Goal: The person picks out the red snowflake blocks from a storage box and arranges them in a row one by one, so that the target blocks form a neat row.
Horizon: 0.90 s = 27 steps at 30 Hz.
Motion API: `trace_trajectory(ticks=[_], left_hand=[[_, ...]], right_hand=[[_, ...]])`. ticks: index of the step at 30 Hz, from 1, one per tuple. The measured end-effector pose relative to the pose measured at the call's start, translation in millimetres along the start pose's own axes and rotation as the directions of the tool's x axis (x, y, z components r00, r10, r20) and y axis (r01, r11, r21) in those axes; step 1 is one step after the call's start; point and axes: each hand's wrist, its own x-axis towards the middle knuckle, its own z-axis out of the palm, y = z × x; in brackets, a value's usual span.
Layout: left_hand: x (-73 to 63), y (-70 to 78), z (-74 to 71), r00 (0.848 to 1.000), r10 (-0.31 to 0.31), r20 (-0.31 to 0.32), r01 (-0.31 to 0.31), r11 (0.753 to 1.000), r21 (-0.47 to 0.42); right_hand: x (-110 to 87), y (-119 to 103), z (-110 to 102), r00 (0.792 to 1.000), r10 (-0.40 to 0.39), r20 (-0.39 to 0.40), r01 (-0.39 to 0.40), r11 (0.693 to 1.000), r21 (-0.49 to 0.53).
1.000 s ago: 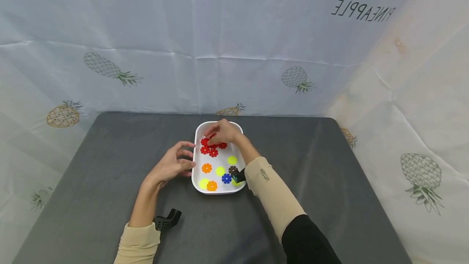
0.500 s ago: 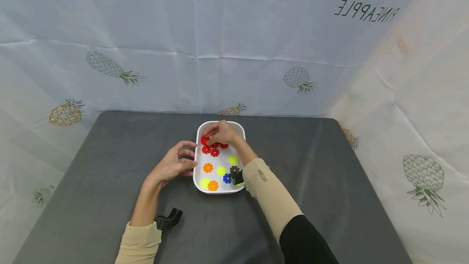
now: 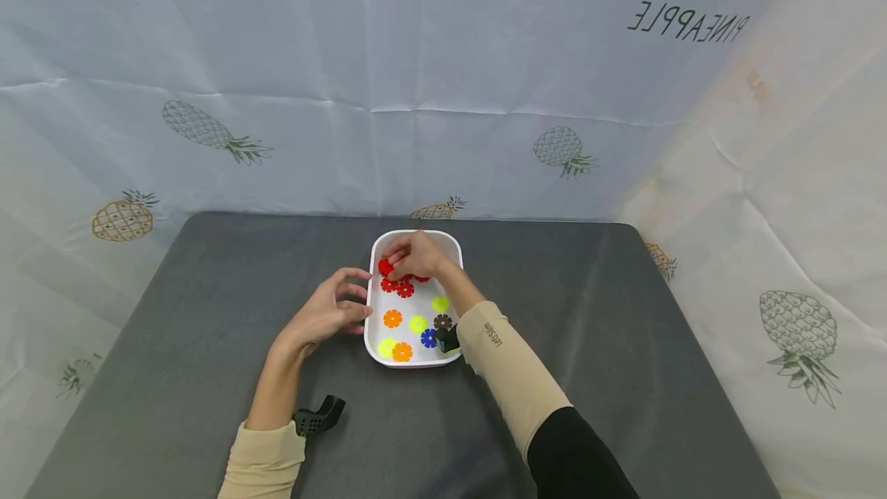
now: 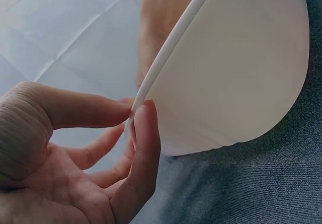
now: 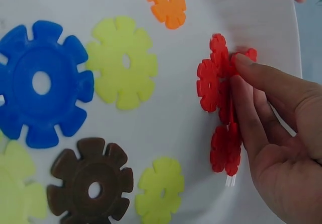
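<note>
A white tray (image 3: 377,360) holds several flower-shaped plastic discs with notched edges and a centre hole. My left hand (image 3: 329,306) pinches the tray's left rim between thumb and fingers, as the left wrist view shows. At the tray's far end, my right hand (image 3: 419,256) is over a cluster of red discs (image 3: 405,289). Its thumb and fingers pinch one red disc (image 5: 246,55) in the right wrist view, right beside other red discs (image 5: 207,85) that overlap each other. Part of the cluster is hidden by the hand.
In the tray's near half lie orange discs (image 3: 393,318), yellow discs (image 3: 418,324), a brown disc (image 3: 442,321) and a blue disc (image 3: 428,338). The tray stands on a grey table (image 3: 589,345), with a pineapple-print curtain (image 3: 485,60) behind it.
My right hand has shifted slightly toward the near side over the red discs, covering more of those on the right. My left hand stays at the tray's rim.
</note>
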Motion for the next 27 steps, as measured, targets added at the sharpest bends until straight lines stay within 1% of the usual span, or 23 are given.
trace_trajectory(ticks=[4,11,18,23,27], left_hand=[[-0.9,-0.4,0.5,1.000,0.002,-0.002,-0.002,1.000,0.002],[-2.7,0.8,0.9,1.000,0.005,0.006,-0.005,1.000,-0.013],[-3.9,1.3,1.6,1.000,0.014,0.007,-0.014,1.000,-0.020],[-4.6,1.3,1.7,1.000,0.016,0.003,-0.016,1.000,-0.020],[-4.6,1.0,1.2,1.000,0.015,-0.004,-0.015,1.000,-0.012]], right_hand=[[1.3,-1,2,1.000,-0.006,0.007,0.006,1.000,-0.022],[1.7,0,6,1.000,0.004,-0.019,-0.004,1.000,-0.021],[0.8,0,7,1.000,0.005,-0.029,-0.007,0.997,-0.079],[-1.9,0,4,1.000,-0.005,0.011,0.006,0.994,-0.111],[-4.1,-4,-4,0.999,-0.018,0.047,0.021,0.997,-0.074]])
